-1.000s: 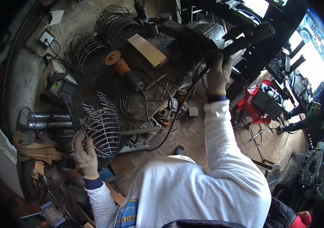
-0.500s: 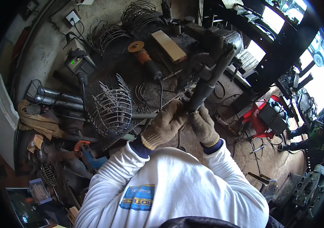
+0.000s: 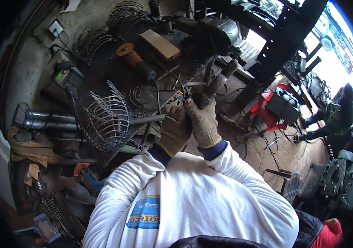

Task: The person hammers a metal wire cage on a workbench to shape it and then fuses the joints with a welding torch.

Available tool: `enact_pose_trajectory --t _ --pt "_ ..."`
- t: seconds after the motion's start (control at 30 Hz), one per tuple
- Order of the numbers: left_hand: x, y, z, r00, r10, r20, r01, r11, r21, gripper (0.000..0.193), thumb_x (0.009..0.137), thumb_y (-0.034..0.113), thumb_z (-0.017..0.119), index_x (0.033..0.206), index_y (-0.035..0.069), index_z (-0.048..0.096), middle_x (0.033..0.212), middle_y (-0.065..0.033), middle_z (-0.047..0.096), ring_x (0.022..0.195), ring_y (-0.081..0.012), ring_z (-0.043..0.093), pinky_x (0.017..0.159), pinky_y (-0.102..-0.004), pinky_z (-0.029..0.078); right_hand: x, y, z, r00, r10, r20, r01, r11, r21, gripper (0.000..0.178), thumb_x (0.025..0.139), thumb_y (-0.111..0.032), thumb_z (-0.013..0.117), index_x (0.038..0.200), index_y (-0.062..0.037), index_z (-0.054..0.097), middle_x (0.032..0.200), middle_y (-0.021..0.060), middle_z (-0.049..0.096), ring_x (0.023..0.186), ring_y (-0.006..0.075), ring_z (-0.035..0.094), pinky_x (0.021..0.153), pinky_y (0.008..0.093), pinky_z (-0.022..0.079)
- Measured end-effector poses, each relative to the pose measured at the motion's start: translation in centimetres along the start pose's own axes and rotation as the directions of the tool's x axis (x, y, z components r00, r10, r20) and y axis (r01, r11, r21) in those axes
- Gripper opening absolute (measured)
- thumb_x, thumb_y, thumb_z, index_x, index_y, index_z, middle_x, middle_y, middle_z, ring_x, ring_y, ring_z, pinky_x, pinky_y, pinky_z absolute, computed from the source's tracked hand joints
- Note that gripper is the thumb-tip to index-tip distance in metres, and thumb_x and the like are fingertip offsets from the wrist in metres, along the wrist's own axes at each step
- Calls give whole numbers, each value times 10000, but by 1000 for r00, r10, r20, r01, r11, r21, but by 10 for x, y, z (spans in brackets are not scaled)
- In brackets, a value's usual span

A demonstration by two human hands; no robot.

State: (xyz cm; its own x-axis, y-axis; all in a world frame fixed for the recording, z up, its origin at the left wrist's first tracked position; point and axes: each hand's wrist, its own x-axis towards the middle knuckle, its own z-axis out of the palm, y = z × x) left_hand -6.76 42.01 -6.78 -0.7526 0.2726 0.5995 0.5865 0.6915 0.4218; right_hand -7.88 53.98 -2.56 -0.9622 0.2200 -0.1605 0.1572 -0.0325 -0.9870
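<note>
The location is a metal workshop. The desk (image 3: pixel 114 89) carries an angle grinder (image 3: pixel 137 64), wire baskets (image 3: pixel 107 120) and coiled wire rings (image 3: pixel 126 14). Steel pipes (image 3: pixel 46 120) lie beside it, a black steel frame (image 3: pixel 286 39) stands nearby, and the floor (image 3: pixel 263 153) is bare, dirty concrete.

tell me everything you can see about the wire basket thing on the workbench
The wire basket is a dome-shaped cage of thin grey metal rods, curved ribs crossed by rings. It lies tipped on its side at the near left edge of the dark workbench, loose rod ends sticking up. A grey bar runs from it toward the gloved left hand. Neither hand touches it.
</note>
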Motion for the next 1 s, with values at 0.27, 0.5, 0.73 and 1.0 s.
enact_pose_trajectory --t 0.27,0.5,0.73,1.0 --pt "0 -4 3 934 201 294 -301 887 350 349 900 285 660 1183 113 548 1031 -109 632 859 -341 657 645 -454 511 17 6 -17 998 -69 7 67 984 167 612 753 -203 808 1249 -44 486 1082 86 639 955 182 630 835 322 520" --pt "-17 -4 -24 917 -15 397 18 1000 -5 547 852 513 688 1252 153 588 1167 -124 638 891 -276 679 746 -407 568 35 3 -43 976 -182 116 198 970 -142 521 711 -140 814 1167 -46 579 966 67 676 862 167 651 774 332 546" --pt "-19 -35 -96 917 -290 272 337 931 -143 345 897 304 718 1126 58 639 994 -80 656 818 -157 654 694 -275 534 71 18 -88 965 -191 181 259 798 -543 638 723 -282 827 1251 -43 557 1085 143 691 1013 278 671 873 376 525" --pt "-22 -67 -182 900 -416 129 435 873 -221 265 907 178 721 1119 52 626 938 -46 636 850 -138 640 731 -287 537 43 57 -72 774 -601 202 634 724 -273 622 788 -140 699 1357 -30 474 929 81 602 767 203 539 730 334 485"
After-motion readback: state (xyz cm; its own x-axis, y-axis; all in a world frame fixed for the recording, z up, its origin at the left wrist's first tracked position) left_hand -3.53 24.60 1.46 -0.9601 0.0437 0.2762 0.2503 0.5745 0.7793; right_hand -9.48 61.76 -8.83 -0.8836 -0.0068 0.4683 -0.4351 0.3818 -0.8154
